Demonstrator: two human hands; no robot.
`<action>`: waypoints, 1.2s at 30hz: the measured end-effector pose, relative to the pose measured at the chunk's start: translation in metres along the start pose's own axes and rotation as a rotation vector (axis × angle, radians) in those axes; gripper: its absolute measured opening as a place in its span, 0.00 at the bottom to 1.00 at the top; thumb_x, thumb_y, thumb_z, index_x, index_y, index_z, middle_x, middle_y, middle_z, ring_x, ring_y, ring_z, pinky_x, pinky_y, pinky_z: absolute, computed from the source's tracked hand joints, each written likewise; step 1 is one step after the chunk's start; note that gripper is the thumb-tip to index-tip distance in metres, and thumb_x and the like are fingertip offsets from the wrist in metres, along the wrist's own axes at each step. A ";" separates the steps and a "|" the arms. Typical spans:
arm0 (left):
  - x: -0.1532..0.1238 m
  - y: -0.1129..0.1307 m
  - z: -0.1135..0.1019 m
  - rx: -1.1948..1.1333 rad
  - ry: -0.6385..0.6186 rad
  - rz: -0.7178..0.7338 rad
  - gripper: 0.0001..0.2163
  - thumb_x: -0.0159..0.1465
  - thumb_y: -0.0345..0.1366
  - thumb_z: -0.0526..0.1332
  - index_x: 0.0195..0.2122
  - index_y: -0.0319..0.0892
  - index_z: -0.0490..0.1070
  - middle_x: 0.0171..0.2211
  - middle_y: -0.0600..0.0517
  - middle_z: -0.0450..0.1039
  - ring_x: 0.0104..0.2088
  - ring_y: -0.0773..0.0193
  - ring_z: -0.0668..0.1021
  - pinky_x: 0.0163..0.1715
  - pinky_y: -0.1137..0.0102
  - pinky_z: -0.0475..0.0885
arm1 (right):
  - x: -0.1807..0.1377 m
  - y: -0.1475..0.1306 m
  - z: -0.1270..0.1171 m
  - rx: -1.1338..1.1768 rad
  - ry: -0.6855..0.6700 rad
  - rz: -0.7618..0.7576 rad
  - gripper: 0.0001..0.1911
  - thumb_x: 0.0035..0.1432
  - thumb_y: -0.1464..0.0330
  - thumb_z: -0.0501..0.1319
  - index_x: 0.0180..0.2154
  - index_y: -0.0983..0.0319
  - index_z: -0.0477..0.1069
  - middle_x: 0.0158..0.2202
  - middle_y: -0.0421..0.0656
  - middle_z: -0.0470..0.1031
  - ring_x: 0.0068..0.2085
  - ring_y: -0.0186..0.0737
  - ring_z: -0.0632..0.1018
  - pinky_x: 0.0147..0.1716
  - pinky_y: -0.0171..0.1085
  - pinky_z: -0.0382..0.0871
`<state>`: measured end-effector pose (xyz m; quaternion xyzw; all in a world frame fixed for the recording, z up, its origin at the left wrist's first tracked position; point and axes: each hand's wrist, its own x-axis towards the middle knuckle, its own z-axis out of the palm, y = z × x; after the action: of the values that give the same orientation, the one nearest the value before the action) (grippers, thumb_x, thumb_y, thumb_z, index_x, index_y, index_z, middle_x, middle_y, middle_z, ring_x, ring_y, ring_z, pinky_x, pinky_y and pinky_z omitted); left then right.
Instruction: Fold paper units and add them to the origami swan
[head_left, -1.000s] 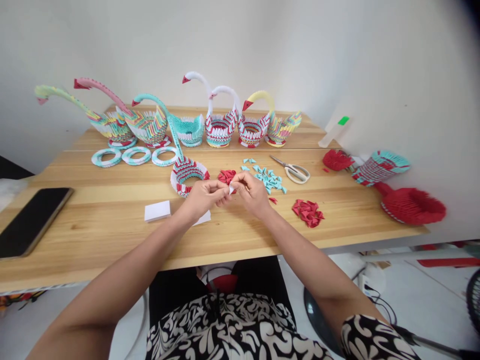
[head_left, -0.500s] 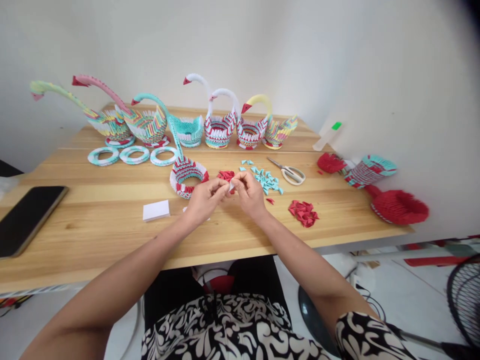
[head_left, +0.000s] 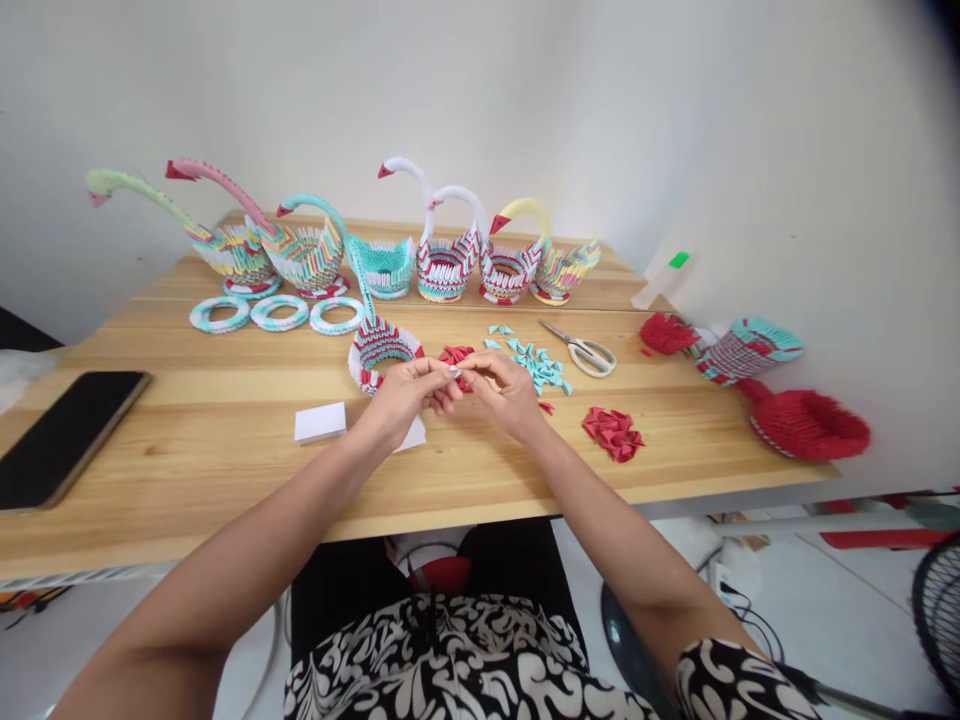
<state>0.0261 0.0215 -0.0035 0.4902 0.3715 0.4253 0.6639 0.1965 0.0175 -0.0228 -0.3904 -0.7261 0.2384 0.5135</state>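
My left hand (head_left: 407, 397) and my right hand (head_left: 508, 388) meet above the table, both closed in a pinch on a small folded piece of white paper (head_left: 455, 371). Fingertips cover most of it. Just behind them lies a pile of red folded paper pieces (head_left: 456, 354), partly hidden. A half-built swan basket (head_left: 358, 364) of red, white and turquoise pieces stands beyond my left hand. Under my left wrist a white paper slip (head_left: 413, 434) shows, and a stack of white paper (head_left: 320, 423) lies left of it. Turquoise pieces (head_left: 541, 367) are scattered beyond my right hand.
Finished paper swans (head_left: 448, 265) line the back of the table, with paper rings (head_left: 280, 312) before them. Scissors (head_left: 590, 357), a red pile (head_left: 613, 433) and a glue bottle (head_left: 660, 281) are on the right. Red paper baskets (head_left: 810, 425) lie by the wall; a phone (head_left: 71, 435) lies left.
The white piece sits lower and more hidden between my fingertips. My left fingers have shifted their grip, and more of the slip under the wrist shows. The whole view has moved slightly.
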 end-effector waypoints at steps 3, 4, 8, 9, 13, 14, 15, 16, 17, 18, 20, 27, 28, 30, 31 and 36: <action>0.000 0.001 -0.003 -0.061 -0.065 -0.040 0.15 0.55 0.46 0.67 0.29 0.37 0.73 0.27 0.46 0.79 0.22 0.68 0.75 0.25 0.73 0.70 | 0.002 0.000 -0.005 -0.097 0.006 -0.084 0.08 0.61 0.68 0.58 0.37 0.56 0.77 0.36 0.42 0.79 0.41 0.40 0.77 0.45 0.42 0.70; 0.000 0.002 -0.003 -0.054 -0.078 -0.031 0.15 0.56 0.46 0.66 0.30 0.36 0.74 0.29 0.45 0.79 0.23 0.68 0.76 0.25 0.73 0.71 | 0.003 0.000 -0.007 -0.114 0.014 -0.101 0.09 0.61 0.69 0.58 0.37 0.55 0.77 0.36 0.42 0.79 0.41 0.41 0.77 0.46 0.43 0.70; 0.000 0.000 -0.001 0.070 0.004 0.089 0.17 0.52 0.45 0.70 0.34 0.36 0.75 0.29 0.47 0.79 0.25 0.67 0.77 0.27 0.72 0.73 | 0.004 -0.003 -0.011 -0.088 0.003 -0.120 0.09 0.61 0.69 0.58 0.36 0.55 0.78 0.38 0.43 0.80 0.42 0.41 0.78 0.46 0.43 0.71; 0.000 -0.001 -0.001 0.110 0.040 0.123 0.17 0.52 0.45 0.71 0.35 0.36 0.75 0.29 0.47 0.79 0.26 0.66 0.78 0.28 0.72 0.73 | 0.004 -0.004 -0.012 -0.062 0.006 -0.091 0.09 0.61 0.68 0.58 0.38 0.55 0.78 0.39 0.43 0.80 0.42 0.40 0.78 0.45 0.43 0.71; -0.002 -0.006 0.000 0.325 0.125 0.280 0.17 0.57 0.47 0.67 0.38 0.38 0.77 0.32 0.46 0.80 0.30 0.63 0.80 0.33 0.69 0.75 | 0.006 -0.007 -0.017 0.072 0.028 0.121 0.12 0.60 0.62 0.60 0.44 0.56 0.76 0.37 0.42 0.80 0.36 0.38 0.79 0.38 0.38 0.73; -0.002 -0.006 0.000 0.394 0.128 0.327 0.16 0.58 0.46 0.66 0.39 0.39 0.77 0.32 0.46 0.80 0.31 0.62 0.80 0.34 0.69 0.76 | 0.006 -0.008 -0.018 0.093 0.012 0.148 0.12 0.59 0.61 0.61 0.43 0.57 0.77 0.36 0.42 0.80 0.35 0.37 0.79 0.36 0.38 0.73; -0.004 -0.005 0.001 0.463 0.127 0.371 0.15 0.59 0.46 0.65 0.39 0.39 0.78 0.32 0.47 0.80 0.31 0.61 0.81 0.35 0.69 0.76 | 0.007 -0.008 -0.019 0.103 -0.008 0.154 0.11 0.58 0.60 0.63 0.40 0.57 0.78 0.35 0.42 0.80 0.34 0.37 0.79 0.34 0.37 0.73; -0.005 -0.005 0.001 0.529 0.121 0.408 0.13 0.60 0.44 0.64 0.38 0.39 0.78 0.33 0.47 0.81 0.32 0.61 0.81 0.35 0.69 0.75 | 0.008 -0.009 -0.020 0.102 -0.028 0.146 0.10 0.57 0.60 0.64 0.37 0.58 0.78 0.34 0.42 0.80 0.33 0.37 0.78 0.34 0.36 0.73; -0.006 -0.004 0.002 0.585 0.117 0.441 0.12 0.61 0.43 0.64 0.38 0.40 0.78 0.33 0.47 0.81 0.33 0.61 0.81 0.36 0.70 0.75 | 0.008 -0.009 -0.021 0.095 -0.041 0.133 0.09 0.56 0.60 0.65 0.34 0.58 0.79 0.32 0.41 0.80 0.32 0.37 0.78 0.33 0.36 0.73; -0.007 -0.003 0.003 0.631 0.114 0.470 0.11 0.62 0.42 0.63 0.38 0.40 0.78 0.33 0.47 0.81 0.33 0.60 0.81 0.36 0.70 0.75 | 0.009 -0.009 -0.021 0.086 -0.047 0.122 0.09 0.56 0.60 0.65 0.32 0.58 0.78 0.31 0.41 0.79 0.32 0.36 0.78 0.33 0.36 0.72; -0.008 -0.002 0.004 0.693 0.117 0.518 0.10 0.62 0.40 0.63 0.39 0.41 0.78 0.35 0.48 0.81 0.35 0.60 0.82 0.37 0.70 0.75 | 0.009 -0.009 -0.022 0.067 -0.040 0.107 0.09 0.56 0.61 0.65 0.31 0.58 0.78 0.30 0.40 0.79 0.31 0.36 0.77 0.33 0.35 0.71; -0.009 -0.002 0.002 0.809 0.183 0.589 0.08 0.62 0.39 0.63 0.37 0.43 0.79 0.33 0.49 0.81 0.34 0.60 0.81 0.35 0.70 0.72 | 0.007 -0.013 -0.020 0.059 -0.027 0.080 0.09 0.58 0.61 0.64 0.30 0.58 0.77 0.27 0.39 0.77 0.30 0.35 0.76 0.33 0.35 0.69; -0.009 -0.002 0.001 0.824 0.188 0.599 0.08 0.62 0.40 0.63 0.36 0.43 0.79 0.33 0.49 0.81 0.33 0.60 0.80 0.35 0.70 0.72 | 0.007 -0.013 -0.020 0.055 -0.029 0.079 0.09 0.58 0.60 0.63 0.30 0.58 0.77 0.27 0.39 0.77 0.30 0.35 0.76 0.33 0.36 0.69; -0.009 -0.001 0.001 0.849 0.191 0.609 0.08 0.62 0.40 0.63 0.36 0.43 0.80 0.32 0.49 0.81 0.33 0.60 0.80 0.35 0.70 0.71 | 0.006 -0.012 -0.020 0.038 -0.030 0.076 0.09 0.59 0.60 0.63 0.31 0.58 0.76 0.27 0.39 0.77 0.30 0.35 0.76 0.34 0.35 0.68; -0.010 -0.001 0.002 0.855 0.190 0.606 0.08 0.63 0.40 0.62 0.35 0.44 0.80 0.32 0.49 0.81 0.32 0.60 0.80 0.35 0.70 0.71 | 0.006 -0.012 -0.020 0.025 -0.030 0.071 0.09 0.59 0.60 0.63 0.31 0.58 0.76 0.27 0.39 0.76 0.30 0.35 0.75 0.34 0.35 0.68; -0.010 0.001 0.004 0.771 0.160 0.550 0.09 0.63 0.40 0.62 0.34 0.42 0.79 0.31 0.49 0.81 0.31 0.62 0.79 0.33 0.71 0.71 | 0.004 -0.009 -0.019 -0.017 -0.056 0.041 0.11 0.61 0.61 0.60 0.31 0.59 0.74 0.28 0.39 0.75 0.31 0.35 0.74 0.34 0.35 0.66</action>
<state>0.0259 0.0115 -0.0004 0.7466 0.4085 0.4527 0.2659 0.2104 0.0142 -0.0073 -0.4026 -0.7340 0.2535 0.4847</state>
